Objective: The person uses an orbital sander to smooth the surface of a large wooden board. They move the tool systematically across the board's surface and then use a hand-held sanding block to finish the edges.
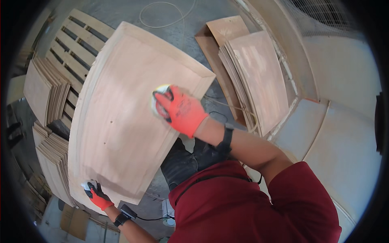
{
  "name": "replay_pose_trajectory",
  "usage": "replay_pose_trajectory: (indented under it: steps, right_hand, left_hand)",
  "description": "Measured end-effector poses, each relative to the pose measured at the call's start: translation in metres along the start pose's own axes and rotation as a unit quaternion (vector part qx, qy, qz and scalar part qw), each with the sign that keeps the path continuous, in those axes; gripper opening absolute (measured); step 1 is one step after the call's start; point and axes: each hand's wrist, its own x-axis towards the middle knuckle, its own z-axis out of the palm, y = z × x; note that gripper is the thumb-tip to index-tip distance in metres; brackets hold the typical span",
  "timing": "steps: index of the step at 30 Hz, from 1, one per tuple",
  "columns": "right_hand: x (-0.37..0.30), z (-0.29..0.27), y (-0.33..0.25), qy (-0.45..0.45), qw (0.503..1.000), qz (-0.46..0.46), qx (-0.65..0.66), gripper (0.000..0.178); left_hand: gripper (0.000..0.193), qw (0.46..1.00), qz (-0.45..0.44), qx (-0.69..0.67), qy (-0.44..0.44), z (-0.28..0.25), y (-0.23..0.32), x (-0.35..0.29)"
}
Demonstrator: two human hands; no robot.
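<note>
A large curved wooden panel [125, 93] with a pale pinkish face and raised edges lies in front of me. My right hand [182, 110], in an orange-red glove with dark fingertips, is closed around a round hand sander [161, 90] on the panel's face, toward its right edge. The sander's rim looks white and yellow, slightly blurred; the glove hides most of it. At the panel's near left corner, my left hand [98, 197] in a matching glove has its fingers curled. A small whitish thing [86, 185] shows at its fingertips; I cannot tell what it is.
A slatted wooden pallet [75, 52] lies at the far left, with stacks of curved plywood sheets [50, 89] beside it. More sheets [261, 73] lean at the right. A thin hose [231, 104] runs there, and another loops on the floor [133, 10].
</note>
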Motion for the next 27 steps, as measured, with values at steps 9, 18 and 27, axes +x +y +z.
replay_pose_trajectory:
  steps: [9,18,27]
  right_hand:
    - [-0.046,-0.074,0.174,0.174,0.962,0.199,0.069,0.08]
    - [-0.136,-0.052,0.223,0.175,0.941,0.247,0.149,0.077]
    - [-0.163,-0.041,0.225,0.146,0.939,0.258,0.175,0.078]
  left_hand:
    - [0.049,0.927,0.04,0.046,-0.37,0.26,0.052,-0.098]
    - [0.041,0.762,0.153,0.259,-0.573,0.417,0.097,-0.213]
    - [0.04,0.756,0.15,0.321,-0.551,0.441,0.104,-0.225]
